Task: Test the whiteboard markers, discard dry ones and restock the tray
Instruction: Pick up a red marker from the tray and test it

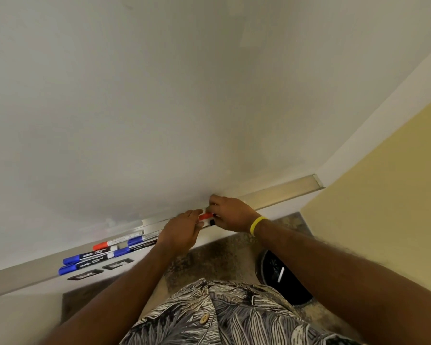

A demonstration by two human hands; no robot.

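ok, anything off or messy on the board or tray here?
Nothing broken or spilled. Only untidiness: the loose markers at the left of the tray lie bunched and overlapping, not in a row. The whiteboard shows faint grey smudging near its lower right. The right hand pinches a red-capped marker mid-tray.

Matt metal tray (284, 192) — glossy whiteboard (159, 95)

1. The tray (284, 192) in front of me is a pale metal ledge along the whiteboard's (159, 95) bottom edge.
2. Off to my left, four blue-capped markers (85, 256) lie lengthwise on it, bunched together.
3. One red-capped marker (115, 242) lies just behind them, on the board side.
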